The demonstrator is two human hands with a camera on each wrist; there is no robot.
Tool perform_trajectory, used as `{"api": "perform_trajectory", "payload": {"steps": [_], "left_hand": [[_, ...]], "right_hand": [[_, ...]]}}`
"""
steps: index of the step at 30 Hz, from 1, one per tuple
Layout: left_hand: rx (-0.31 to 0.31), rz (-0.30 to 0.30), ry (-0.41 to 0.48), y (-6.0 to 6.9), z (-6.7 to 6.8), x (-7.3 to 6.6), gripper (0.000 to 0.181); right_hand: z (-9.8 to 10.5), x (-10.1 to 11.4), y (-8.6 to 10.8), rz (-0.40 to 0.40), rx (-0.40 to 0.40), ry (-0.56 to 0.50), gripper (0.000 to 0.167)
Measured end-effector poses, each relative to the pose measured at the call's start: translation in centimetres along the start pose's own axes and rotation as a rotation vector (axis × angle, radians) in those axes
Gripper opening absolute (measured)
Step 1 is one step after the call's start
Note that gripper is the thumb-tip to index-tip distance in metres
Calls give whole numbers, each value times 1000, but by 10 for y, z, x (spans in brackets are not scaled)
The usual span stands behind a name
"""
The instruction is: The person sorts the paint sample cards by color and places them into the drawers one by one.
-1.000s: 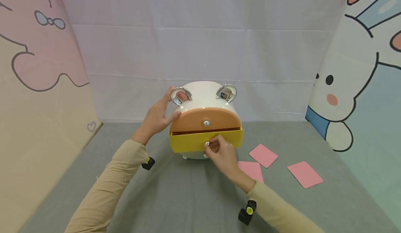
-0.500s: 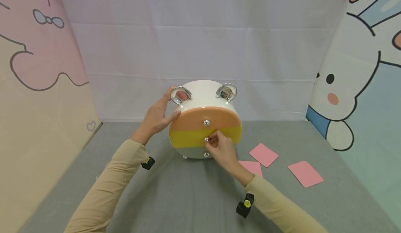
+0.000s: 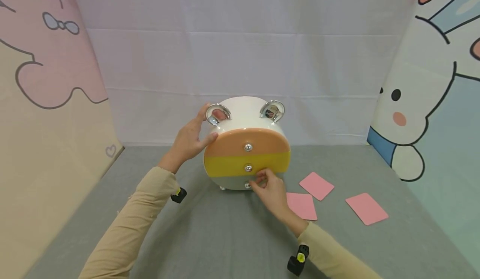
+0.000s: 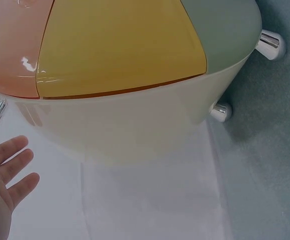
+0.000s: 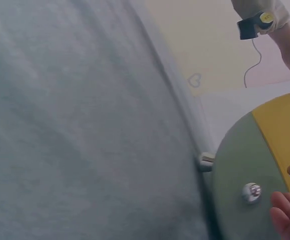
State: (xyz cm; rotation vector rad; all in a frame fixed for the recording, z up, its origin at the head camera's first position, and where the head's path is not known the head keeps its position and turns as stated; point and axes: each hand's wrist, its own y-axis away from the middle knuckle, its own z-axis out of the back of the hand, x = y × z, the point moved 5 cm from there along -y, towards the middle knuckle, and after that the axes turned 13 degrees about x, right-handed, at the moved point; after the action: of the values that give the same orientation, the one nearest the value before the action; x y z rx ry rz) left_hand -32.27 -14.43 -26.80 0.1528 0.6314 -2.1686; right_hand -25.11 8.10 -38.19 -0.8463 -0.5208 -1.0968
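A small rounded storage box point(image 3: 241, 108), white with two silver ear-like handles, stands on the grey cloth. Three closed drawers show on its front: orange point(image 3: 225, 143), yellow point(image 3: 225, 166) and green point(image 3: 228, 182), each with a round silver knob. My left hand point(image 3: 188, 140) is at the box's upper left side, thumb by the orange drawer's edge, fingers extended behind the left ear handle point(image 3: 217, 114). My right hand point(image 3: 273, 190) is just right of the green drawer's knob point(image 5: 252, 192), fingers loosely bent; in the right wrist view a gap separates them from that knob.
Three pink cards point(image 3: 316, 185) lie on the grey cloth point(image 3: 210, 237) to the right of the box. A pale curtain point(image 3: 240, 62) hangs behind, and printed cartoon panels point(image 3: 405, 104) rise on both sides.
The yellow drawer, pulled out a little before, has gone in flush. My right hand has let go of its knob and moved down beside the green drawer's knob. My left hand stays put.
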Motion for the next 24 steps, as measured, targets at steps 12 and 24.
{"api": "perform_trajectory", "payload": {"steps": [12, 24], "left_hand": [[-14, -11, 1, 1, 1, 1, 78], [-27, -28, 4, 2, 2, -3, 79]], "right_hand": [[-24, -21, 9, -166, 20, -89, 17], [-42, -25, 7, -223, -81, -296, 15]]}}
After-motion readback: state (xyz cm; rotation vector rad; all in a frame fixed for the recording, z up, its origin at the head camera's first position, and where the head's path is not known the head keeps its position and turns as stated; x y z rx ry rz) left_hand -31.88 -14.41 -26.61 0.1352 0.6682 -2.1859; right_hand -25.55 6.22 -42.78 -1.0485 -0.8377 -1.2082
